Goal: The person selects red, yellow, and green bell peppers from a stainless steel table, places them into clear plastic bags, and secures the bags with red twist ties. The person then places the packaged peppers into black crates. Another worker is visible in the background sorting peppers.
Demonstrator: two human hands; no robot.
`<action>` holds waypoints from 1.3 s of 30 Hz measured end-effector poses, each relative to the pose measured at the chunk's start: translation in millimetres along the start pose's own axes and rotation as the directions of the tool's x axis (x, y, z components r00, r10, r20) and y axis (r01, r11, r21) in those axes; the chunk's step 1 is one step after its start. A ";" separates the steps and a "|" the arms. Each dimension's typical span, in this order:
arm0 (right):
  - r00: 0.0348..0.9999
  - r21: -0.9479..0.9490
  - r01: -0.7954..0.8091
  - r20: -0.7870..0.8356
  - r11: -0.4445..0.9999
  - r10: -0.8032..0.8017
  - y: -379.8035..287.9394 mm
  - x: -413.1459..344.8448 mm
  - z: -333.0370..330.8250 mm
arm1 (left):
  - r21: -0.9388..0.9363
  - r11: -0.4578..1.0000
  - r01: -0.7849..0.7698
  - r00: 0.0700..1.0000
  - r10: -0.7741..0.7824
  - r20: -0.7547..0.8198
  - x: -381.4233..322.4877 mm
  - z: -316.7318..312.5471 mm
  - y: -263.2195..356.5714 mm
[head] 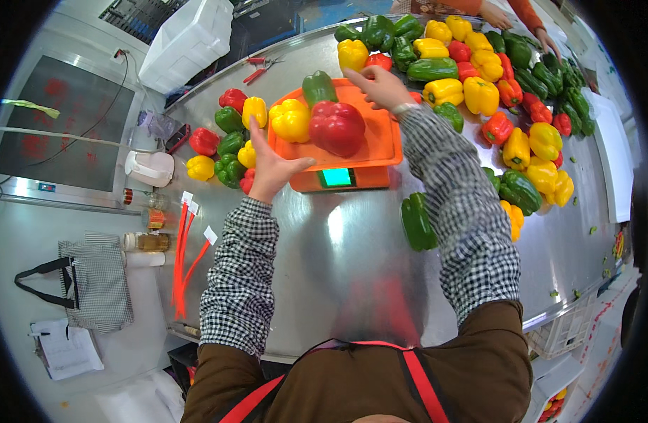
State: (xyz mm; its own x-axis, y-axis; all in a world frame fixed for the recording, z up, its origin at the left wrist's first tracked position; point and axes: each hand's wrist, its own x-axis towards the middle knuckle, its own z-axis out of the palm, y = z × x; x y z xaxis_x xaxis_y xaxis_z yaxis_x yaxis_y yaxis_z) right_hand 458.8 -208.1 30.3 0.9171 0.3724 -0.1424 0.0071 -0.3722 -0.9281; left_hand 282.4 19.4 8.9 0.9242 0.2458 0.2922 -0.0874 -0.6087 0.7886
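An orange digital scale [276, 143] with a lit green display [336, 178] stands on the steel table [324, 264]. In its tray lie a green bell pepper [320, 89], a yellow bell pepper [289, 121] and a large red bell pepper [337, 128]. My left hand [275, 166], empty with thumb and fingers spread, is over the tray's front left corner. My right hand [383, 89], also empty, hovers over the tray's right back side, its fingers apart and pointing left. Left of the scale sits a group of red, yellow and green peppers [230, 144].
Many mixed peppers [481, 96] cover the right side, where another person's hands [496, 15] reach in. One green pepper [418, 222] lies near my right sleeve. Red-handled snips [260, 69] lie at the back. Red strips with white tags [181, 259], jars [147, 242] and a white foam box [186, 45] are leftward.
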 end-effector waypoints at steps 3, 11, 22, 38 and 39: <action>0.998 -0.392 0.026 0.062 0.919 -0.002 -19.6 49.9 42.3 | -0.060 0.996 -0.072 0.997 0.071 -0.027 7.0 16.6 -5.8; 0.919 -0.120 0.332 0.265 0.936 -0.292 -4.1 56.0 46.0 | 0.040 0.996 -0.078 0.995 0.080 -0.059 1.2 31.8 0.5; 0.930 0.272 0.353 -0.001 0.895 -0.367 17.1 33.9 42.1 | 0.078 0.990 -0.120 0.990 0.125 -0.059 5.3 24.1 -2.2; 0.925 0.127 0.318 0.174 0.940 -0.337 13.3 40.4 45.0 | 0.237 0.965 -0.112 0.994 0.113 0.010 2.8 36.2 12.7; 0.920 0.122 0.333 0.176 0.935 -0.350 13.9 38.9 44.1 | 0.237 0.965 -0.114 0.993 0.116 0.006 2.7 37.0 12.7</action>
State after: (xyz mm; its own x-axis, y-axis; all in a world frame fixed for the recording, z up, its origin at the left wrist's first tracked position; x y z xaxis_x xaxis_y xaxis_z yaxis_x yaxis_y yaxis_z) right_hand 476.9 -161.3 -3.3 0.7712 0.6223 0.1338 0.2631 -0.1202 -0.9573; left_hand 297.5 -15.6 -0.4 0.9098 0.1691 0.3789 -0.1021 -0.7939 0.5994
